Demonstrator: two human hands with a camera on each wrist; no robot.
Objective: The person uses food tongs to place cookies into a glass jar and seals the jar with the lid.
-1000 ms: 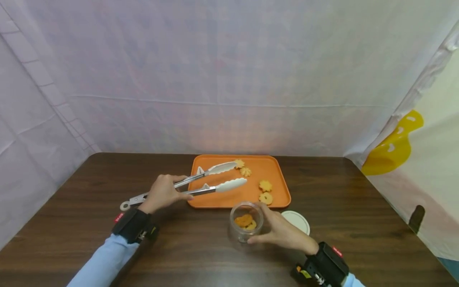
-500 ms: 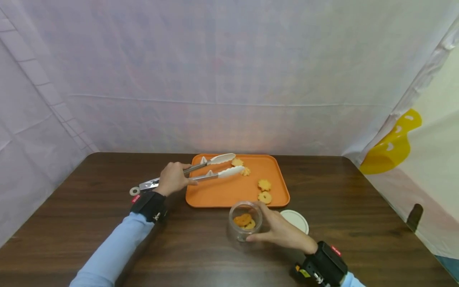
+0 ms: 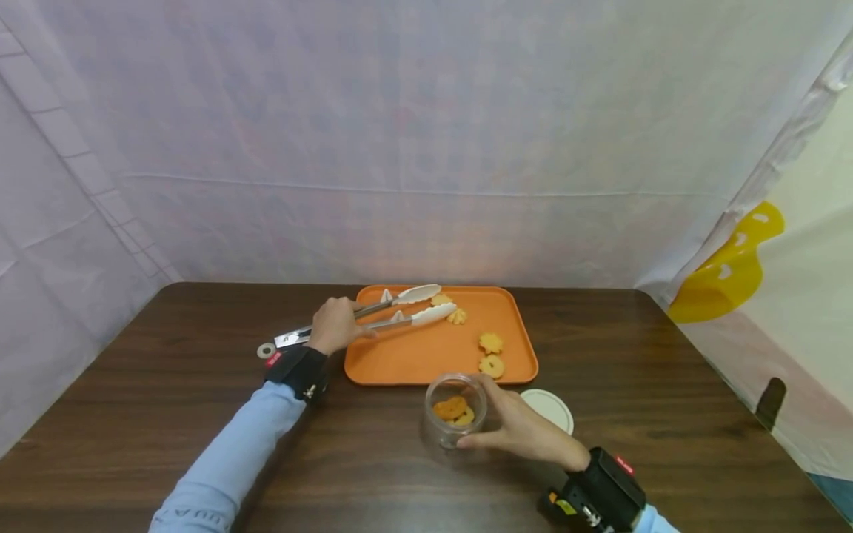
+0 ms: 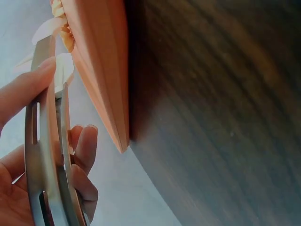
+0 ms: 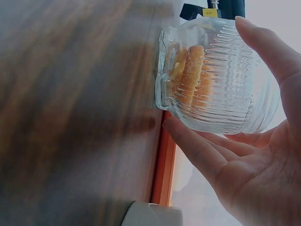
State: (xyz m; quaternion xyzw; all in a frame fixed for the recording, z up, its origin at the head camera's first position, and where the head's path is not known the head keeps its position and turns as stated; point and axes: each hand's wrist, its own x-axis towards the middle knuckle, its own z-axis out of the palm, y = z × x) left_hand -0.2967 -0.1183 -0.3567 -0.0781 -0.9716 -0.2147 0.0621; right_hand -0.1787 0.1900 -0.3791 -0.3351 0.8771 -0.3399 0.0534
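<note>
My left hand [image 3: 336,324] grips metal tongs [image 4: 47,141] with white tips; in the head view the tips stand apart over the orange tray [image 3: 400,363], beside two cookies [image 3: 457,316] near its back edge. Thumb and fingers lie on the two arms of the tongs in the left wrist view. Two more cookies [image 3: 492,366] lie at the tray's right side. My right hand [image 3: 523,428] holds a ribbed glass jar [image 5: 230,80] by its side, upright on the table in front of the tray. Several cookies [image 5: 193,75] are inside the jar, whose top is uncovered.
A round white lid [image 3: 548,411] lies on the dark wooden table [image 3: 373,474], right of the jar and partly behind my right hand. Pale cloth [image 3: 400,148] hangs behind the table, and a yellow shape [image 3: 726,274] shows on the right-hand cloth.
My left hand has moved right and away from me with the tongs, whose tips now stand closer together near the two back cookies. The jar and my right hand have hardly moved.
</note>
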